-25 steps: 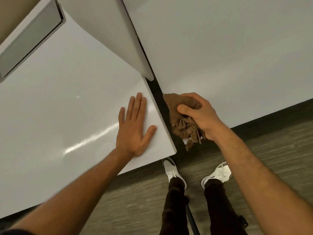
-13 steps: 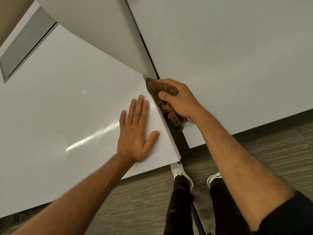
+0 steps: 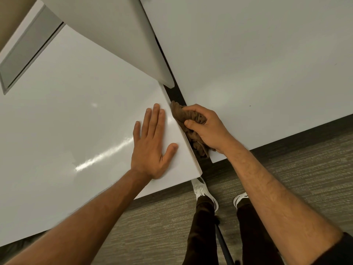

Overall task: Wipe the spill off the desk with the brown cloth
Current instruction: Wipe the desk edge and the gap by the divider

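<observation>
My right hand (image 3: 208, 129) grips a crumpled brown cloth (image 3: 184, 116) and presses it into the narrow dark gap between two white desks, against the right edge of the left desk (image 3: 66, 121). Part of the cloth hangs below my palm at the near end of the gap. My left hand (image 3: 152, 146) lies flat, fingers spread, on the left desk's near right corner, beside the cloth. The right desk (image 3: 257, 64) fills the upper right. No spill shows on either surface.
A white divider panel (image 3: 118, 35) stands over the gap at the back. A grey recessed panel (image 3: 24, 54) sits in the left desk's far corner. Below are grey carpet (image 3: 305, 169), my dark trousers and white shoes (image 3: 202, 190), with a thin dark rod between my legs.
My right hand first pushed the cloth up the gap towards the divider, then drew it back a little towards me. My left hand stayed flat on the corner.
</observation>
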A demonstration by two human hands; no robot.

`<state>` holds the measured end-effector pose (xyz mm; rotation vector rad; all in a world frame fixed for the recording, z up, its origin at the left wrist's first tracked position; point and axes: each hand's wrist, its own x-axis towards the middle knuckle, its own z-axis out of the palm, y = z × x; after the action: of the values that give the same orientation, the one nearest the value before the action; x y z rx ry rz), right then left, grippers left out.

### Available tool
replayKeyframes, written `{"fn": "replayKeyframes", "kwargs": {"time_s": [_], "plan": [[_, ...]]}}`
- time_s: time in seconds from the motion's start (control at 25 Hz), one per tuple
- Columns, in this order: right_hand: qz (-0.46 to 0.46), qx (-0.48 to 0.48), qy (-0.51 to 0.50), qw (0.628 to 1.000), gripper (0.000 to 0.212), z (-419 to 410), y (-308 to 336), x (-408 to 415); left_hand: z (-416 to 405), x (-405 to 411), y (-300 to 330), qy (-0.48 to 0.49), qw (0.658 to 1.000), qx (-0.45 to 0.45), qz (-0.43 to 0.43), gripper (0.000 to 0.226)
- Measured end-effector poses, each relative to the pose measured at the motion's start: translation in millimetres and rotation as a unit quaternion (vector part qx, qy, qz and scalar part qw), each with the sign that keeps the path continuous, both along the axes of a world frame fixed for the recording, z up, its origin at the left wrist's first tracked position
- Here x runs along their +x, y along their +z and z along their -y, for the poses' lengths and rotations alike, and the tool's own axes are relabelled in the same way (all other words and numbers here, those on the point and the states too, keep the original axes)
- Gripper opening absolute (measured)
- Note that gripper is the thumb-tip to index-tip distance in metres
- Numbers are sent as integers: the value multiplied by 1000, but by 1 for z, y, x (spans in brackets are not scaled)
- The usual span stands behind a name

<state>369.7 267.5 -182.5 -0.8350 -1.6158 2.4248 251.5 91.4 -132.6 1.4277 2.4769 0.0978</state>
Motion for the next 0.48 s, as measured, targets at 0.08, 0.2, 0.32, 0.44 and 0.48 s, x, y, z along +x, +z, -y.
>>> {"fn": "replayKeyframes", "kwargs": {"time_s": [0.08,0.2,0.32,0.44,0.48], "plan": [[1,11,9,1000,38,2,-1,8,0,0,0,0,1000,0,-2,87],[3,16,28,999,43,5,-1,24,0,1,0,1,1000,1,-5,87],[31,57,35,997,40,6,-4,33,-1,1,1,1,1000,2,-6,87],[53,75,8,996,34,-2,-3,30,-1,2,1,-2,1000,5,-5,87],[49,60,-17,997,33,-5,-1,27,-1,1,1,-2,1000,5,-4,87]]}}
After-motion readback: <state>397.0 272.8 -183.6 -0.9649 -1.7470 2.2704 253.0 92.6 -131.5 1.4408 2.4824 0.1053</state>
